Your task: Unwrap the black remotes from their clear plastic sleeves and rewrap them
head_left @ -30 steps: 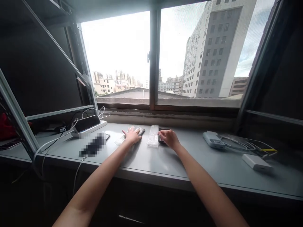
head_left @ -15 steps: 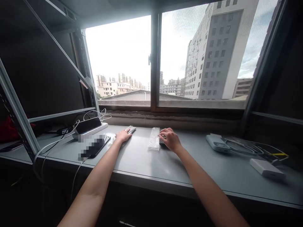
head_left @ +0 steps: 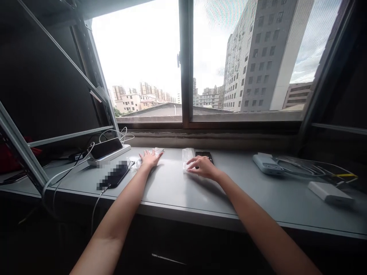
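My left hand (head_left: 150,159) lies with fingers spread over a crinkled clear plastic packet (head_left: 158,150) on the desk; what is inside the packet cannot be made out. My right hand (head_left: 203,167) hovers low or rests at a second, flat clear plastic bag (head_left: 188,154), fingers apart and curved, fingertips over its near end. Whether they touch it cannot be told. Just behind that hand, right beside the bag, is a black device with rows of keys (head_left: 207,154), like a calculator, its near part hidden by the hand.
A phone (head_left: 119,175) with a cable lies left of my left arm. Behind it a dark device stands on a white power strip (head_left: 126,148) among cables. A pale blue power bank (head_left: 266,164), a white box (head_left: 329,193) and coiled cables lie right. The desk's front edge (head_left: 186,210) runs below my arms.
My left hand's fingers have spread apart. My right hand has moved off the black keyed device toward the near end of the bag, opening its fingers and uncovering more keys. The view has shifted slightly.
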The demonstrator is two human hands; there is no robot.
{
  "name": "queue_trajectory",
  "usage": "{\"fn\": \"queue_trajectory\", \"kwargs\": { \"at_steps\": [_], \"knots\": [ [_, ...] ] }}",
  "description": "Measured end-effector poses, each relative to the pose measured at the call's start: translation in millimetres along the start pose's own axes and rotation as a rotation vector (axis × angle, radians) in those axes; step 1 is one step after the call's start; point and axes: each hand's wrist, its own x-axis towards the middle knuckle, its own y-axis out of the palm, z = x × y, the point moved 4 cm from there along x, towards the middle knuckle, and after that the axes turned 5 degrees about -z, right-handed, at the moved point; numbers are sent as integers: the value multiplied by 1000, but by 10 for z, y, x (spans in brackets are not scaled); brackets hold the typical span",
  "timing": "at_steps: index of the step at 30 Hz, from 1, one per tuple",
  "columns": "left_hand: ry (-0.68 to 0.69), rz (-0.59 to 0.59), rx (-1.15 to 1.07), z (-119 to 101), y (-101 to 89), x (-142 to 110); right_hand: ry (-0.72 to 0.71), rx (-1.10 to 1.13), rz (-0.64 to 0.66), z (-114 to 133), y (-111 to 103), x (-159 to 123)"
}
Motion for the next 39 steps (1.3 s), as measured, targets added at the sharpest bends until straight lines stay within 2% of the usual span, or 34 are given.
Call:
{"fn": "queue_trajectory", "kwargs": {
  "at_steps": [2, 4, 7, 8, 9, 12, 13, 14, 16, 17, 20, 22, 26, 30, 32, 35, 39],
  "knots": [
    [27, -48, 24, -57, -59, -51, -12, 0, -40, 12, -12, 1],
    [98, -152, 11, -180, -180, -145, -5, -22, -118, 32, -38, 3],
    [204, -362, -190, -478, -423, -364, 99, -40, -342, 21, -156, 0],
    [218, -337, -303, -599, -458, -434, 144, -27, -437, 7, -216, -8],
    [224, -246, -431, -735, -456, -496, 177, 0, -533, -7, -279, -19],
    [232, 264, -940, -1225, -312, -664, 144, 153, -764, -6, -448, -57],
    [192, 380, -1131, -1374, -277, -703, 100, 203, -803, 11, -484, -65],
    [155, 413, -1349, -1503, -276, -717, 53, 236, -815, 35, -504, -70],
    [87, 390, -1777, -1693, -321, -699, -21, 231, -798, 88, -503, -74],
    [57, 439, -1947, -1774, -344, -686, -46, 197, -782, 114, -488, -77],
    [-38, 550, -2227, -1883, -426, -612, -91, 43, -735, 172, -420, -84],
    [-88, 516, -2312, -1842, -471, -550, -116, -54, -705, 196, -384, -86],
    [-186, 465, -2353, -1682, -449, -509, -177, -247, -651, 214, -342, -83],
    [-287, 536, -2263, -1647, -325, -583, -175, -419, -564, 176, -259, -67],
    [-275, 570, -2214, -1696, -270, -614, -168, -456, -512, 155, -201, -61],
    [-246, 554, -2212, -1777, -218, -620, -169, -487, -452, 141, -129, -56],
    [-229, 571, -2193, -1829, -203, -633, -152, -537, -432, 149, -102, -49]
  ]
}}
